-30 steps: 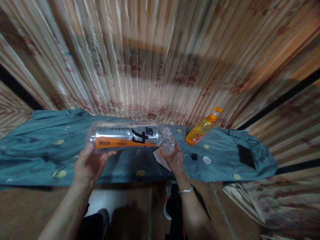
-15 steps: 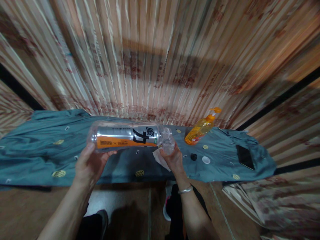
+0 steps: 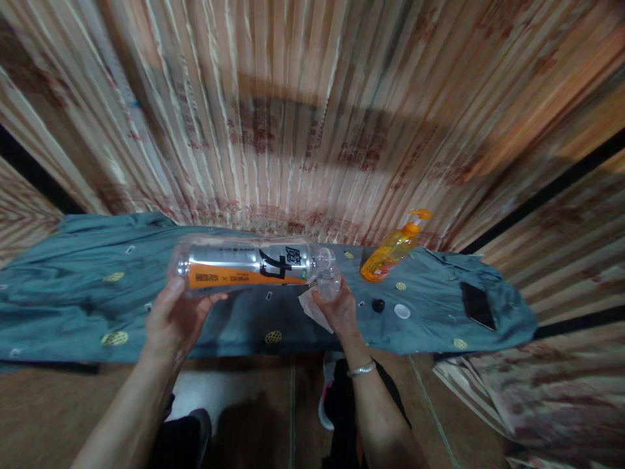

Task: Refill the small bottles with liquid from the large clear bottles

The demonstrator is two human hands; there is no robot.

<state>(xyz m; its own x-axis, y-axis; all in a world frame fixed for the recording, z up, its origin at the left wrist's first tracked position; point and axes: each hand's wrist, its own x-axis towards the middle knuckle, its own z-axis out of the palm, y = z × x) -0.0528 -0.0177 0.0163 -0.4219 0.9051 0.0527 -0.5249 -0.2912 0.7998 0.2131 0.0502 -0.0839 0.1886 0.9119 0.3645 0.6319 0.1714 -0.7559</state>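
Note:
A large clear plastic drink bottle with a silver and orange label lies sideways in the air above the cloth. My left hand is closed around its base end, thumb on the near side. At the bottle's neck end, my right hand grips a small clear container. The container is right up against the bottle's mouth; whether they touch I cannot tell. Beneath my right hand a white tissue rests on the cloth. Any liquid inside the large bottle is too hard to make out.
A teal patterned cloth covers the narrow table. To the right stand an orange pump bottle, a small black cap, a white round lid and a dark phone. A patterned curtain hangs behind.

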